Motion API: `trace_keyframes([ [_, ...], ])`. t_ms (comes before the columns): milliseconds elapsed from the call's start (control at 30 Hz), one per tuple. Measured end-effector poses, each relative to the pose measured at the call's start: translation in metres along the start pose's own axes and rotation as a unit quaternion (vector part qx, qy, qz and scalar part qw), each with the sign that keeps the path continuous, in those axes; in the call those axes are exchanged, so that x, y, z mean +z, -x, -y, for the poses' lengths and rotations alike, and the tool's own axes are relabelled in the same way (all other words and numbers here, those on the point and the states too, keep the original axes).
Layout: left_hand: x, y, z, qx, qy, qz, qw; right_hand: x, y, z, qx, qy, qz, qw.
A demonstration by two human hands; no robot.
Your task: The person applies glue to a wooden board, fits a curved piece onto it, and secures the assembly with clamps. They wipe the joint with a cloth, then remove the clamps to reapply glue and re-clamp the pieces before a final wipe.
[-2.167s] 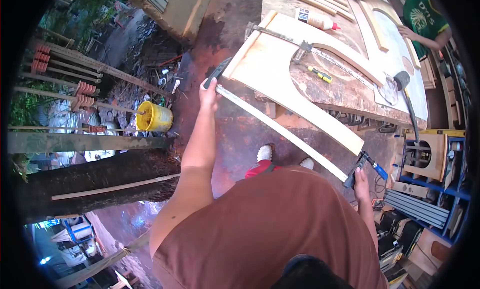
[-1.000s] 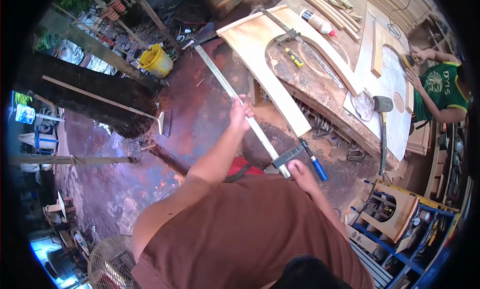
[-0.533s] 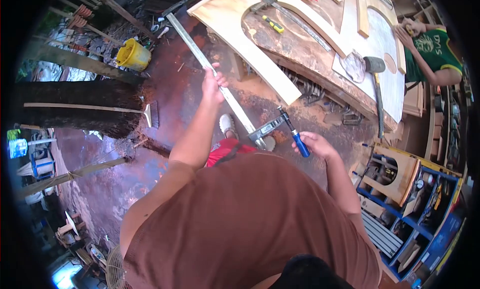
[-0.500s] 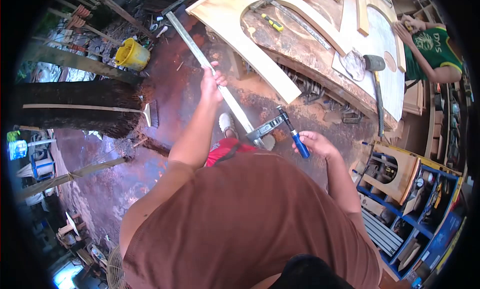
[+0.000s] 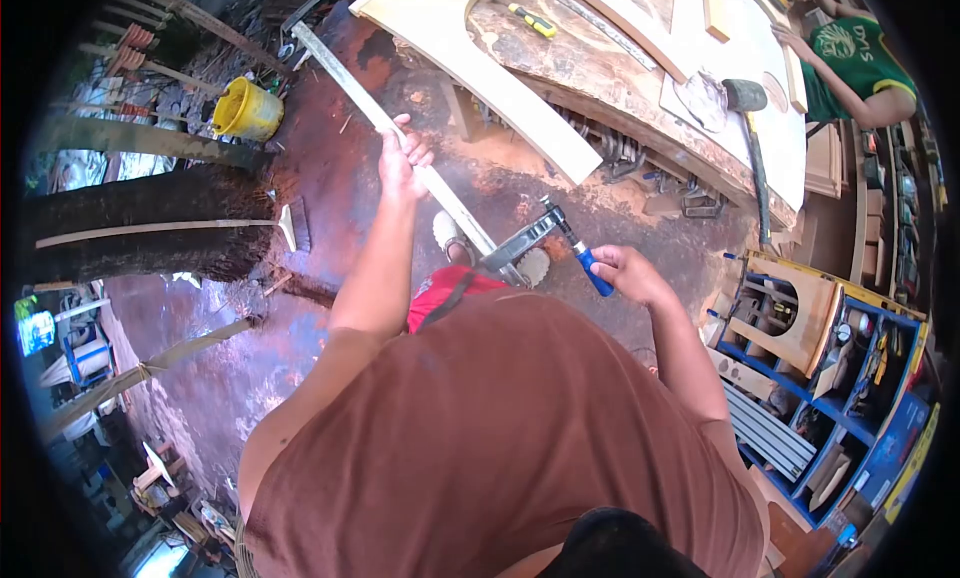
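A long bar clamp (image 5: 455,213) runs diagonally in front of my body. My left hand (image 5: 404,160) is wrapped round the middle of its steel bar. At the lower end sits the sliding arm (image 5: 522,242), close to my waist. My right hand (image 5: 630,274) pinches the blue handle (image 5: 593,269) of the clamp's screw between thumb and fingers. The clamp's fixed jaw (image 5: 312,6) points out toward the upper left. Nothing is gripped between the jaws.
Ahead, a workbench (image 5: 600,103) carries a curved wooden panel (image 5: 520,108), a yellow screwdriver (image 5: 533,21) and a black mallet (image 5: 746,95). A co-worker in a green shirt (image 5: 850,53) is at its far right. A yellow bucket (image 5: 248,110) and a blue tool rack (image 5: 800,398) flank me.
The clamp and both hands sit slightly higher in view, and the clamp's far end has swung a little left. Both hands keep their hold. The co-worker's hand has moved up.
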State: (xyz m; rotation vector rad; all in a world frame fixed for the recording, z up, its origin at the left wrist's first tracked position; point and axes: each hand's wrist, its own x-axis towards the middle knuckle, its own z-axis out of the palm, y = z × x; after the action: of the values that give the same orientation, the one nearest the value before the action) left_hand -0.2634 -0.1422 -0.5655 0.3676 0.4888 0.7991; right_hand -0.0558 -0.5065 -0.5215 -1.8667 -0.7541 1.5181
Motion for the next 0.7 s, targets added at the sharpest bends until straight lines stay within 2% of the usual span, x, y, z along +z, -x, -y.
trace_keyframes([
  [67, 0.000, 0.001, -0.002, 0.007, -0.017, -0.014, 1.000, 0.005, 0.002, 0.008, -0.010, -0.038, 0.012, 0.999],
  [100, 0.002, 0.002, -0.002, 0.005, -0.023, -0.013, 1.000, 0.011, 0.010, 0.037, 0.020, 0.123, -0.045, 0.991],
  [133, 0.008, 0.006, -0.004, 0.005, -0.030, -0.013, 0.999, 0.018, 0.013, 0.053, 0.045, 0.280, -0.101, 0.954],
  [167, 0.013, 0.009, -0.004, 0.009, -0.030, -0.016, 0.999, 0.026, 0.010, 0.048, 0.039, 0.281, -0.093, 0.954],
  [233, 0.019, 0.009, -0.007, 0.014, -0.021, -0.014, 1.000, 0.037, 0.008, 0.033, -0.127, 0.312, -0.242, 0.910],
  [267, 0.021, 0.009, -0.007, 0.019, -0.015, -0.012, 1.000, 0.036, 0.008, 0.032, -0.133, 0.312, -0.236, 0.911],
  [333, 0.022, 0.009, -0.010, 0.022, -0.023, 0.000, 1.000, 0.028, 0.012, 0.034, -0.051, 0.112, -0.104, 0.987],
  [367, 0.022, 0.010, -0.011, 0.025, -0.023, 0.003, 0.999, 0.012, 0.002, 0.011, 0.003, 0.095, -0.024, 0.995],
  [400, 0.023, 0.010, -0.011, 0.027, -0.023, 0.007, 0.999, 0.014, 0.000, 0.009, 0.001, 0.095, -0.025, 0.995],
  [467, 0.024, 0.011, -0.013, 0.029, -0.018, 0.023, 0.999, 0.015, 0.004, 0.006, -0.006, -0.008, -0.059, 0.998],
  [500, 0.026, 0.012, -0.011, 0.029, -0.012, 0.036, 0.999, 0.018, 0.010, 0.027, 0.049, 0.171, -0.112, 0.978],
  [533, 0.027, 0.013, -0.010, 0.026, -0.001, 0.050, 0.998, 0.026, 0.014, 0.034, 0.053, 0.169, -0.122, 0.977],
  [600, 0.032, 0.015, -0.007, 0.031, -0.006, 0.056, 0.998, 0.034, 0.019, 0.042, -0.006, 0.327, -0.210, 0.921],
  [667, 0.033, 0.015, -0.007, 0.026, 0.001, 0.077, 0.997, 0.028, 0.020, 0.031, -0.004, 0.305, -0.193, 0.933],
  [700, 0.028, 0.011, -0.005, 0.024, 0.015, 0.089, 0.996, 0.024, 0.016, 0.013, -0.064, 0.197, -0.152, 0.966],
])
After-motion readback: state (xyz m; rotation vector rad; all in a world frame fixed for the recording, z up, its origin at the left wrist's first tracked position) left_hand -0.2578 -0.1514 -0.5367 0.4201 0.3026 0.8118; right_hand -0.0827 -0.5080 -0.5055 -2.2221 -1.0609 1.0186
